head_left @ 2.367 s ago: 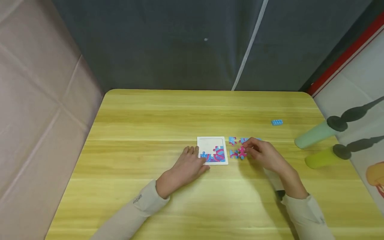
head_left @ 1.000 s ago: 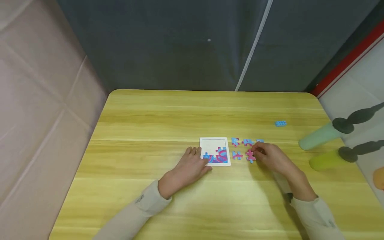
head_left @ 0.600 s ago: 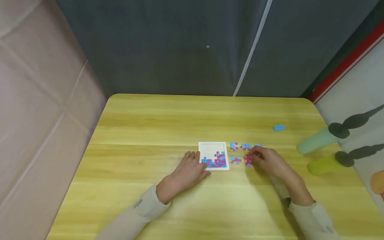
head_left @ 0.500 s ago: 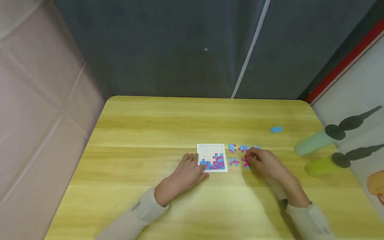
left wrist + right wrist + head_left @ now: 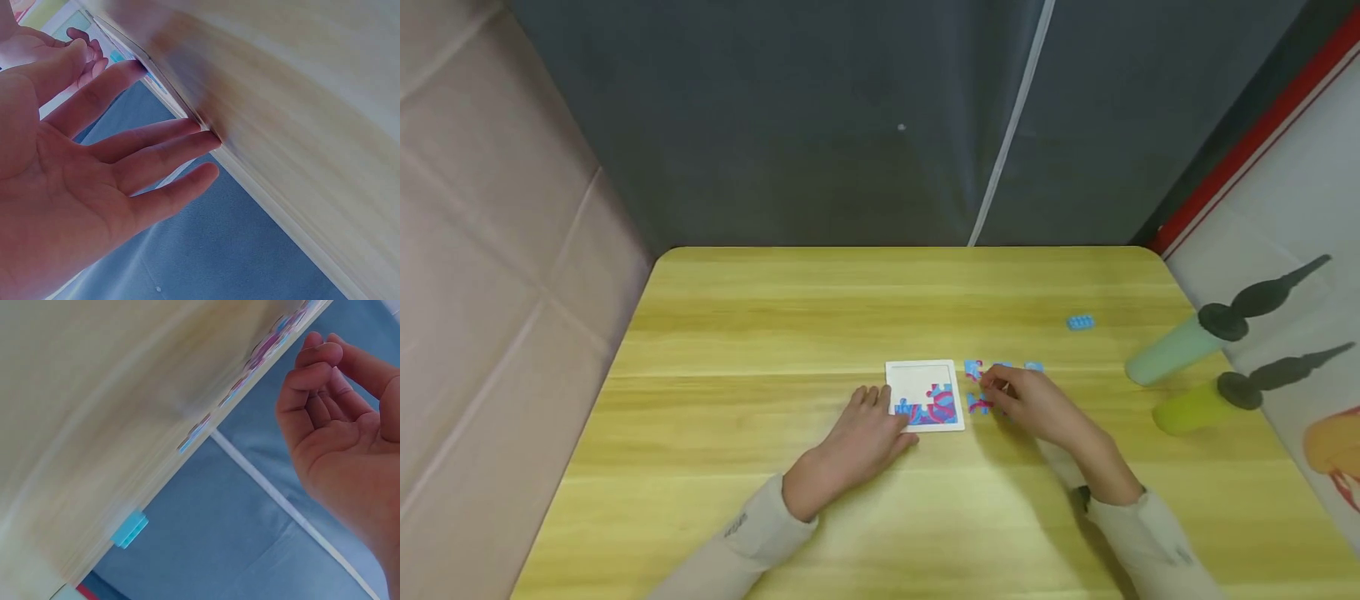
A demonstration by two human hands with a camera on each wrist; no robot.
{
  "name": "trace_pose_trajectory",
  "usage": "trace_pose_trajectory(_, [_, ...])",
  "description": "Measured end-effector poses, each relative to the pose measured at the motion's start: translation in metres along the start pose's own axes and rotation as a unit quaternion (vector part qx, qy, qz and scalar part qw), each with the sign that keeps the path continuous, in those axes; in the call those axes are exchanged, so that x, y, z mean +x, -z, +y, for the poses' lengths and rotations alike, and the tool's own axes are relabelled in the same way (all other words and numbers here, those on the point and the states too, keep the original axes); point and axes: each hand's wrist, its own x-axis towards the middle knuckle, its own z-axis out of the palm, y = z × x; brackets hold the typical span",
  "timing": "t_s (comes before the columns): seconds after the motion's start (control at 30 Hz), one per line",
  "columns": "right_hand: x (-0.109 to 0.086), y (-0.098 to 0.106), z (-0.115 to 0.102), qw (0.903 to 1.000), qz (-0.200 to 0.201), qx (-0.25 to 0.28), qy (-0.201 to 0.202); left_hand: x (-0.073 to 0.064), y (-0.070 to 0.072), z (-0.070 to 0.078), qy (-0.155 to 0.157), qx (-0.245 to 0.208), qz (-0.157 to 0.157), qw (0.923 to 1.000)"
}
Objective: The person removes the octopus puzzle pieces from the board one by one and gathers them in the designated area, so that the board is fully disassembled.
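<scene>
A white puzzle frame (image 5: 916, 382) lies on the table, with joined blue, purple and pink pieces (image 5: 943, 407) along its bottom and right side. My left hand (image 5: 859, 440) rests at the frame's left edge, fingers extended; in the left wrist view its fingertips (image 5: 209, 142) meet the edge. Right of the frame lie several loose jigsaw pieces (image 5: 973, 369) in two rows. Over them hovers my right hand (image 5: 1037, 408), partly hiding some. In the right wrist view its fingers (image 5: 306, 378) are loosely curled with nothing seen between them, apart from the pieces (image 5: 269, 347) on the tabletop.
A light blue toy brick (image 5: 1081, 322) sits toward the back right of the wooden table (image 5: 760, 333). At the right edge appear a pale green cylinder (image 5: 1172, 350) and a yellow-green one (image 5: 1187, 410), both with dark tops. A dark curtain (image 5: 760, 125) hangs behind the table.
My right hand first slid the pink jigsaw piece rightward, apart from its neighbour, then let go and moved left over the loose pieces. The left hand has stayed at the frame.
</scene>
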Motion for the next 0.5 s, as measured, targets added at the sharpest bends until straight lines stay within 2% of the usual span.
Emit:
trace_pose_trajectory(0.27, [0.011,-0.002,-0.008,0.9993,0.005,-0.024,0.027,0.005,0.001,-0.001,0.001,-0.003,-0.003,1.0])
trace_pose_trajectory(0.5, [0.019,-0.003,-0.016,0.9995,-0.019,-0.025,0.006,0.007,0.005,-0.001,0.003,0.001,-0.006,1.0])
